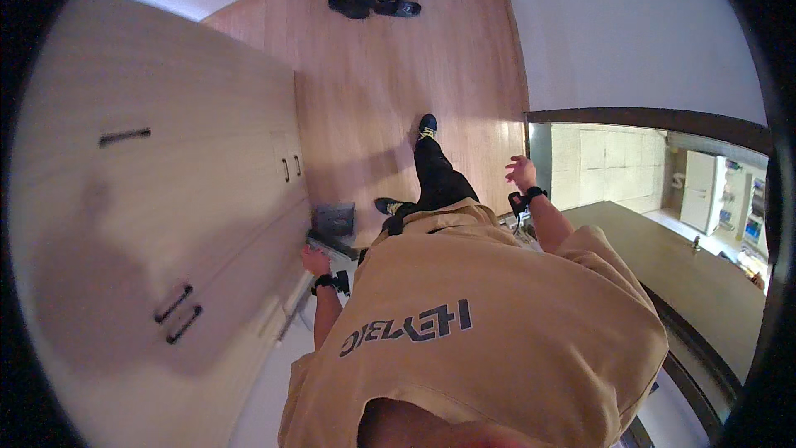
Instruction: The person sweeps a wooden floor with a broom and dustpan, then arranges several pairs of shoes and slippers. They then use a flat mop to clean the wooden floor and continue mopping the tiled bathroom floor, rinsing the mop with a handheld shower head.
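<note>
My left hand [316, 261], a black band with a small device on its wrist, is low beside the pale cabinet. Its fingers are curled at the end of a dark grey, box-like thing [334, 220], whose darker near edge slants toward my forearm; its exact kind is hard to make out. On the other side, my right hand [521, 172] hangs in the air near the doorway, fingers apart and holding nothing. That wrist also wears a black band with a device.
A tall pale cabinet [166, 199] with dark handles lines the left. Several black shoes [398, 8] lie on the wooden floor [356, 99] at the far end. At right, a brown door [663, 257] stands beside a doorway into a tiled room. My feet are mid-stride.
</note>
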Available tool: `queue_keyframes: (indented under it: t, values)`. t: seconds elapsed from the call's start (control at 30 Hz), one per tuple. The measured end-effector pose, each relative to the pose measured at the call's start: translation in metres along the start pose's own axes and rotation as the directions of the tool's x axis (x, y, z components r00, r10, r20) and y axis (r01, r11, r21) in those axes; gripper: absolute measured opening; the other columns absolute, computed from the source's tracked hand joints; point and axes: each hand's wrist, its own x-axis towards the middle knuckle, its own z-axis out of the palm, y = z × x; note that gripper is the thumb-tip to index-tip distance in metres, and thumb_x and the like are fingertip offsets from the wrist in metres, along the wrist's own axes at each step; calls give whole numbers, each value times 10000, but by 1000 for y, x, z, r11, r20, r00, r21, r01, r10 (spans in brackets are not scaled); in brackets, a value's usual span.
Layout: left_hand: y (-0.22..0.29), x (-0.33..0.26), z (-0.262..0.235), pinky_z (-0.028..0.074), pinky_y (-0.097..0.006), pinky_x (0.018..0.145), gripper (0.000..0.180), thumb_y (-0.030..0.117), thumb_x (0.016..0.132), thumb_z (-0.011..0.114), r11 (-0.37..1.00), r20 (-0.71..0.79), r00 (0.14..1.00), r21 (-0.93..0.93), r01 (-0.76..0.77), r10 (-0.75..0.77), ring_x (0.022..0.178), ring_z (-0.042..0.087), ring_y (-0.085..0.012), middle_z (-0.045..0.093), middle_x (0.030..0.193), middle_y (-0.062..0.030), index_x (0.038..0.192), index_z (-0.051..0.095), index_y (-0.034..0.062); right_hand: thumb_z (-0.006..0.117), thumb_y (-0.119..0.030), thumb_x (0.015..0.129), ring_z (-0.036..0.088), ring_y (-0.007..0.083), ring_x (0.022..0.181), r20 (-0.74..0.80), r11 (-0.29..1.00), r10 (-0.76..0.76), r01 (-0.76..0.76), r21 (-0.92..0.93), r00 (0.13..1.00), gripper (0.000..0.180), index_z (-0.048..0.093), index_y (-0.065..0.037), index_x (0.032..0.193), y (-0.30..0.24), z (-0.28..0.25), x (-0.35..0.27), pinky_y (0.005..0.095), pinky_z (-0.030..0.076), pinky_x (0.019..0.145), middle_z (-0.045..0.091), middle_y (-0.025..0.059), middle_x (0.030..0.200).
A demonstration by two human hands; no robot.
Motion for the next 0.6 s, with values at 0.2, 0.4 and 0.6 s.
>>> queue_keyframes:
  t: [0.2, 0.4, 0.6]
  values:
    - [218, 58, 82, 476, -522, 750, 562, 388, 1040, 412, 878, -110, 990, 478, -27, 90, 807, 662, -427, 668, 759, -239, 835, 660, -73, 362, -672, 1001, 624, 382, 624, -161, 968, -48, 5, -252, 986, 867, 625, 82, 665, -90, -20, 93, 509, 474, 662, 623, 280, 688]
    - [334, 131, 169, 528, -452, 648, 312, 272, 1014, 524, 616, 2, 745, 562, -552, 667, 722, 653, -345, 679, 880, -201, 1117, 627, -4, 438, -422, 1035, 659, 453, 771, -278, 933, -281, 193, -304, 918, 575, 662, 45, 785, -141, -38, 184, 538, 491, 739, 678, 271, 806]
    - [420, 208, 232, 536, -436, 623, 270, 247, 1003, 524, 958, 263, 935, 96, -270, 237, 716, 635, -279, 629, 896, -90, 1190, 609, 71, 515, -19, 932, 671, 192, 676, -219, 999, -14, 25, 44, 976, 208, 672, -30, 1067, -122, -47, 255, 312, 536, 541, 723, 124, 894]
